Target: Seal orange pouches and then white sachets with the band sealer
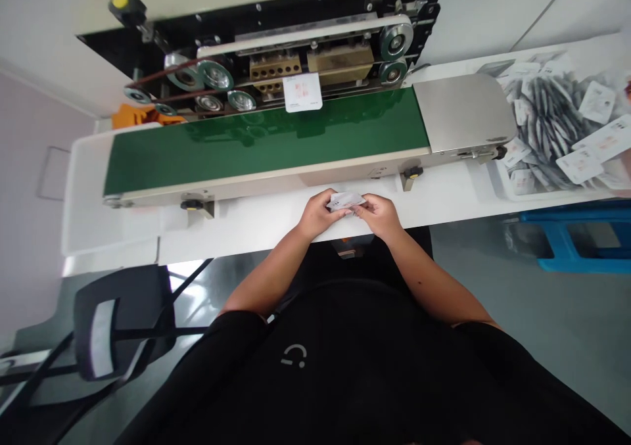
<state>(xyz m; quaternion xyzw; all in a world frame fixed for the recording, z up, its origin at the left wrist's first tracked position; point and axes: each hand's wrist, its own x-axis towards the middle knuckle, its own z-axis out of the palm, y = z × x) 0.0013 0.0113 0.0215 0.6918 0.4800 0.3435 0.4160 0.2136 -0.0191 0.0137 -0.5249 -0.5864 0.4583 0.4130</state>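
Both my hands pinch a small whitish packet above the front edge of the white table. My left hand grips its left end, and my right hand has the right end between thumb and fingers. Beyond them runs the green conveyor belt of a band sealing machine. Another white packet with reddish print hangs from the sealing band near the middle, its lower part over the belt. What lies inside the packet in my hands is hidden.
At the right, a white bin holds many silvery packets. A clear plastic tray stands at the belt's left end. Below are a blue stool at right and a black chair at left. Knobbed brackets stick out under the conveyor.
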